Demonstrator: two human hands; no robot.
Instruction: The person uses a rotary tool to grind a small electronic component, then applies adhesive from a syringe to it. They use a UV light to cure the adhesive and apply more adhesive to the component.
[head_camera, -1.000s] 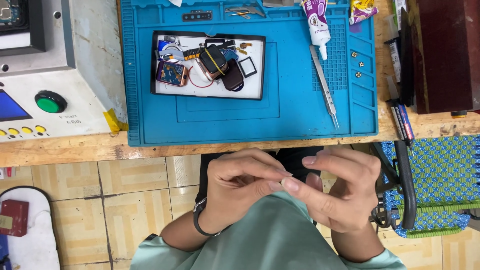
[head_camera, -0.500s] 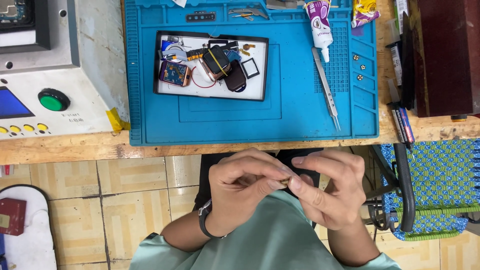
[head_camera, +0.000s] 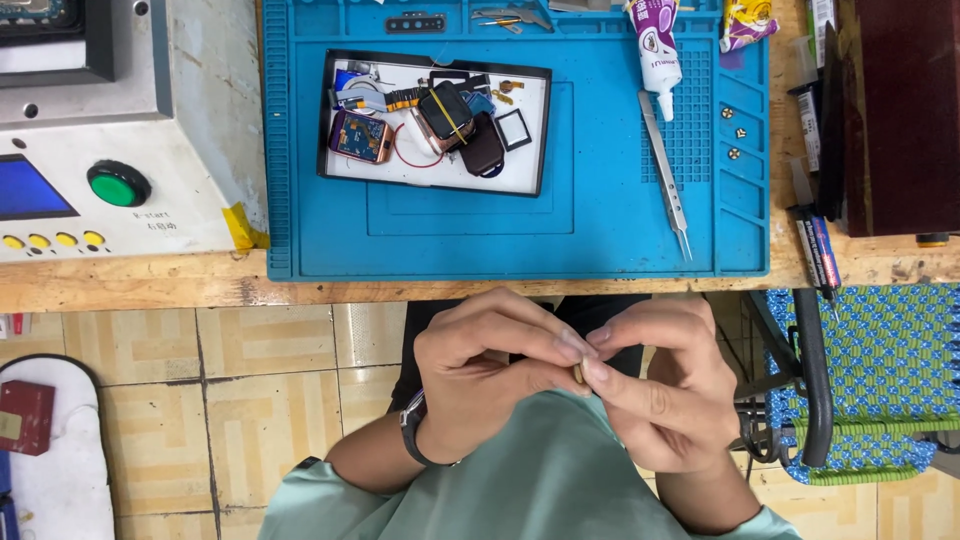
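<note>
In the lower middle of the frame, my left hand (head_camera: 480, 375) and right hand (head_camera: 660, 385) pinch one small tan part (head_camera: 578, 374) between the fingertips, over my lap, below the bench (head_camera: 130, 280) edge. It could slip and drop to the floor, because the grip is so small. Its long axis seems vertical; I cannot tell which way it points.

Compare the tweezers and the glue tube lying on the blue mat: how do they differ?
The tweezers are thin, bare grey metal ending in a fine point; the glue tube is plump, white and purple, with a white nozzle. The tweezers lie wholly in view, while the glue tube runs off the top edge. Both rest on the blue mat, pointing towards the person, nozzle almost meeting the tweezers' upper end.
</note>
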